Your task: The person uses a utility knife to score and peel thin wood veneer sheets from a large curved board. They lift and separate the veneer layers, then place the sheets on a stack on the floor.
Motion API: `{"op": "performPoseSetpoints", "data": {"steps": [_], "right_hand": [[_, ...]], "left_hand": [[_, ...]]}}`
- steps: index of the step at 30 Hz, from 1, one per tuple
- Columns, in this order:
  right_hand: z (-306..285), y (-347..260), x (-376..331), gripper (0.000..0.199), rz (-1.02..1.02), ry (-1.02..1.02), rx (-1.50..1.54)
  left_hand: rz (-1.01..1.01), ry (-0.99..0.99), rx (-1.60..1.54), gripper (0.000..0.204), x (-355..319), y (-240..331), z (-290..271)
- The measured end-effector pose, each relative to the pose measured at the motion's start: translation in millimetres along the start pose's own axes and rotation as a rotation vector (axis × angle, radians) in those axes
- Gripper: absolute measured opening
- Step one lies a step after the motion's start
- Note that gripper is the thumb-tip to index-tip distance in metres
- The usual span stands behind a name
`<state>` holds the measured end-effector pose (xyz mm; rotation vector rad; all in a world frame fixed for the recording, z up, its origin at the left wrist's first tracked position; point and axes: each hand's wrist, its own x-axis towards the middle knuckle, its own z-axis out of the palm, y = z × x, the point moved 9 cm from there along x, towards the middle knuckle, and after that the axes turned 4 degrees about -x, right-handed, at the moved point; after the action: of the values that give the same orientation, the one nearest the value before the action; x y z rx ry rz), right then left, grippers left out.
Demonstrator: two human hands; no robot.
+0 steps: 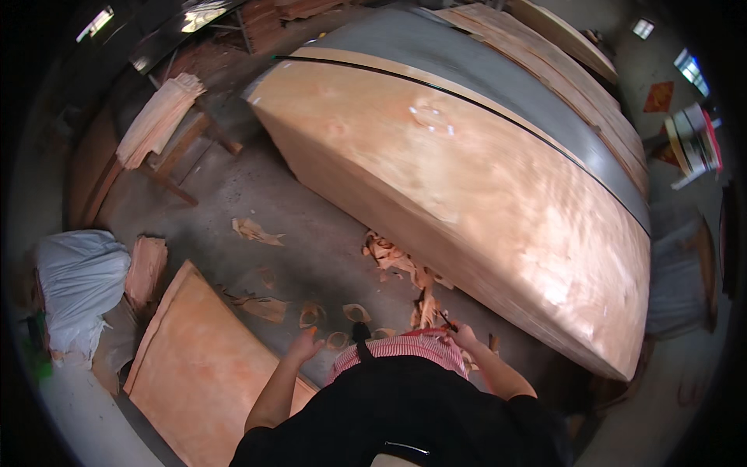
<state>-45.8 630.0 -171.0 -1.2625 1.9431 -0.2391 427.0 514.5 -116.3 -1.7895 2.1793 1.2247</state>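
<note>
From where I stand, a person in a black top (pixel 405 409) bends over a grey workshop floor (pixel 257 194), seen from above, with 2 bare hands held apart at waist height. The left hand (pixel 303 346) is on the near side of the floor scraps, its grip curled around a small orange object (pixel 313 331); I cannot tell what it is. The right hand (pixel 464 336) has its fingers closed on a slim dark tool (pixel 446 318), which points up and away toward the scraps. Both held things are near the front edge of a red-and-white striped cloth (pixel 401 354) at the person's waist, 1 on either side.

Beyond the hands, curled wood shavings (pixel 385 253) lie heaped along the foot of a huge pale wooden block (pixel 436 171), which stretches diagonally across the right half of the view. A black strip (pixel 436 84) runs along its top, beside a smooth grey sheet (pixel 436 50).

At lower left, a tan wooden panel (pixel 206 358) slants close to the left forearm. Past it are a white-wrapped bundle (pixel 82 280) and a small stack of reddish wood sheets (pixel 146 270). Farther off, pale veneer sheets (pixel 161 117) rest on a wooden stand (pixel 180 144).
</note>
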Motion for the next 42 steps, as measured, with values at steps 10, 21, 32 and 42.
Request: {"op": "performPoseSetpoints", "data": {"steps": [10, 21, 32, 42], "right_hand": [[-18.1, -304.0, 181.8, 0.023, -0.306, -0.181, -0.339], [-8.7, -564.6, 429.0, 0.026, -0.647, -0.042, -0.389], [-54.4, -819.2, 653.3, 0.039, -0.764, 0.366, -0.372], [-37.4, -836.9, 722.3, 0.053, -0.112, 0.290, -0.700]], "left_hand": [[-0.286, 0.021, -0.252, 0.048, 69.2, -58.2, -116.5], [-0.580, 0.166, -0.403, 0.044, 131.6, -233.8, -214.8], [-0.458, 0.125, -0.516, 0.039, 260.6, -347.8, -328.3], [-0.578, 0.034, -0.066, 0.038, 387.5, -551.8, -635.1]]}}
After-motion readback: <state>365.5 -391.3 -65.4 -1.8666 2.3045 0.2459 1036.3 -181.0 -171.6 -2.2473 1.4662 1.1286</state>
